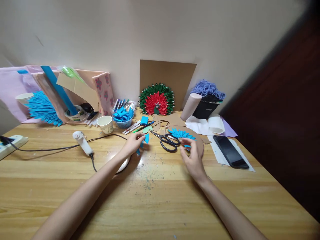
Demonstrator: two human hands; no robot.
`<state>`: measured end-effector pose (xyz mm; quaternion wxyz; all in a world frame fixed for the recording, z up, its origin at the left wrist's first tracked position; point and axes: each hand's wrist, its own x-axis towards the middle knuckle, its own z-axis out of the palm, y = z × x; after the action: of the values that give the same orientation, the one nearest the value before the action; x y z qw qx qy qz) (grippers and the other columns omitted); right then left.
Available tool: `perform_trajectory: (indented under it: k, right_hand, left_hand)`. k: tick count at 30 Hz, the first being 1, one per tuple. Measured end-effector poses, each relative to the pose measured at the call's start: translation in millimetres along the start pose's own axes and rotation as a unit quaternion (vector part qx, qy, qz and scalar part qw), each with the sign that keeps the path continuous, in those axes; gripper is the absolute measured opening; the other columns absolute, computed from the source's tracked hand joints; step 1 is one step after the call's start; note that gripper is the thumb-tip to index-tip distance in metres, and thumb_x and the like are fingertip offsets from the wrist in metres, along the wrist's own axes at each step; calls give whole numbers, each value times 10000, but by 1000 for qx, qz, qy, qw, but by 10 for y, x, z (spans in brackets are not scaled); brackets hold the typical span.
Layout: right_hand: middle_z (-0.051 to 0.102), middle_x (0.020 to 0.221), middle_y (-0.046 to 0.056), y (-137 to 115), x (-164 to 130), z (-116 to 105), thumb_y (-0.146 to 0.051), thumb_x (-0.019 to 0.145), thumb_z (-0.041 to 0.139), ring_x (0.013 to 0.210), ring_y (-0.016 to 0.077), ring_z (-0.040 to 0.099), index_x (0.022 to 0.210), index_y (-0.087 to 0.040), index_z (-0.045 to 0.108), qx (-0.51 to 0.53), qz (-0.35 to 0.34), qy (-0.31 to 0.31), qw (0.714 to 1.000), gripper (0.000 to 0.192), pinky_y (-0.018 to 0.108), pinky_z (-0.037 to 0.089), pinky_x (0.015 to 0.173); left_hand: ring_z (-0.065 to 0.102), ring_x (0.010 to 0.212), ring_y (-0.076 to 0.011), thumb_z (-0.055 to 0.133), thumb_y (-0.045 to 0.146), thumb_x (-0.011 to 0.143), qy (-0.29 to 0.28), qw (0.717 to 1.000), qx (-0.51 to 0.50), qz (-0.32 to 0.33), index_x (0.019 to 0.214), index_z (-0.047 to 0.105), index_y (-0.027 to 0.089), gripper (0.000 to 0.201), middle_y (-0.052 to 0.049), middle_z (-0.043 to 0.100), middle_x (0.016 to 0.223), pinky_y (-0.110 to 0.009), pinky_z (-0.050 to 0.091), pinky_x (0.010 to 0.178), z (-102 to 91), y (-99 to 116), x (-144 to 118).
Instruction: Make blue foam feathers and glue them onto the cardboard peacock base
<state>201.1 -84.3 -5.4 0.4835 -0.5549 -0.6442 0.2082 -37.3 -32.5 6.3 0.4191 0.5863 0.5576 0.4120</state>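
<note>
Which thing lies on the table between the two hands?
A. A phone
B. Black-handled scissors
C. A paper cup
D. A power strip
B: the scissors lie between the left hand, which pinches a blue paper piece, and the right hand; the phone lies far right.
</note>
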Motion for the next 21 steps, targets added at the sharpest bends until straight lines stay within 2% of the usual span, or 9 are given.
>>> perform_trajectory:
  k: [2,4,6,9,12,16,21]
  right_hand:
    - [549,1067,91,-80,-53,60,-351,835,472,954,206,542,1022,-207,497,82,48,-95,991,237,354,475,802]
    - [579,1041,87,-120,-85,111,-386,818,503,933,203,563,1000,-204,525,144,81,-138,977,258,332,498,770]
    - [598,1019,81,-118,-98,144,-396,800,530,913,201,579,987,-198,550,170,95,-150,969,274,326,509,761]
    - [625,929,68,-74,-94,154,-390,787,550,829,195,606,925,-188,584,155,103,-141,972,247,323,516,729]
    - [635,850,56,-43,-85,141,-372,793,546,770,189,613,862,-190,597,129,94,-132,978,201,319,514,702]
    - [619,843,55,-59,-79,122,-338,810,528,759,181,601,833,-196,618,85,38,-131,987,171,305,512,680]
    - [604,830,54,-113,-69,74,-282,835,497,744,175,587,849,-209,634,41,-28,-130,990,156,289,503,644]
  left_hand:
    - [508,514,-112,573,338,702,-31,996,-77,-31,748,582,144,199,5,554,603,-235,417,512,185,54,-104]
    - [519,504,-113,589,374,702,-69,985,-140,-67,759,562,142,241,21,525,557,-243,443,512,391,64,-224]
    - [545,524,-121,605,398,695,-121,973,-180,-74,756,559,134,275,6,549,579,-260,471,530,573,53,-332]
    - [565,559,-126,617,408,691,-153,968,-190,-61,728,567,125,290,-18,582,617,-261,478,564,742,49,-428]
    - [572,609,-133,615,400,701,-155,971,-176,-46,728,578,127,277,-27,598,658,-259,473,602,794,62,-450]
    - [568,663,-147,560,393,757,-164,978,-124,-13,764,606,127,270,-44,614,708,-259,459,634,786,65,-445]
    - [559,641,-138,560,371,759,-185,971,-150,-11,748,614,131,246,-33,607,678,-240,451,617,766,58,-444]
